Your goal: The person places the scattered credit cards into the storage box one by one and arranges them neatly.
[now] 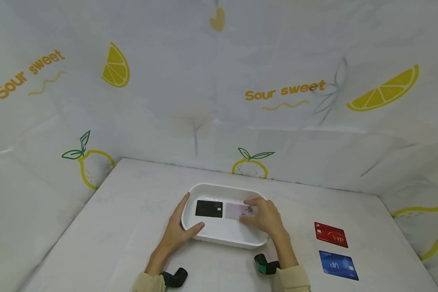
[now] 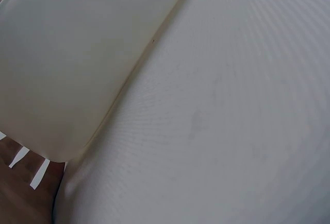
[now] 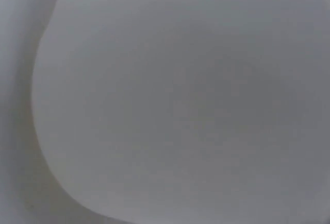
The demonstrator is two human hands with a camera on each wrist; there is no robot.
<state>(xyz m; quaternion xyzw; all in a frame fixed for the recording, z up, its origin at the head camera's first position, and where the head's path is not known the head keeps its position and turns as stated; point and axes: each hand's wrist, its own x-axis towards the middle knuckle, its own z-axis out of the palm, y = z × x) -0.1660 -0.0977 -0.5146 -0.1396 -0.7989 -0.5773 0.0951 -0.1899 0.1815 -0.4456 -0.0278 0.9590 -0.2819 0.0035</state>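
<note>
A white oblong tray with rounded corners stands in front of me. My left hand holds its left end, fingers along the outer wall and thumb over the front rim. Inside the tray lies a black VIP card, and just right of it a pale pink card with a dark floral print. My right hand reaches over the tray's right end and pinches the pink card between thumb and fingers, covering its right part. The left wrist view shows the tray's outer wall with fingers against it.
On the table to the right lie a red VIP card and, nearer me, a blue VIP card. A white curtain with lemon prints rises behind the table. Dark devices sit at both wrists.
</note>
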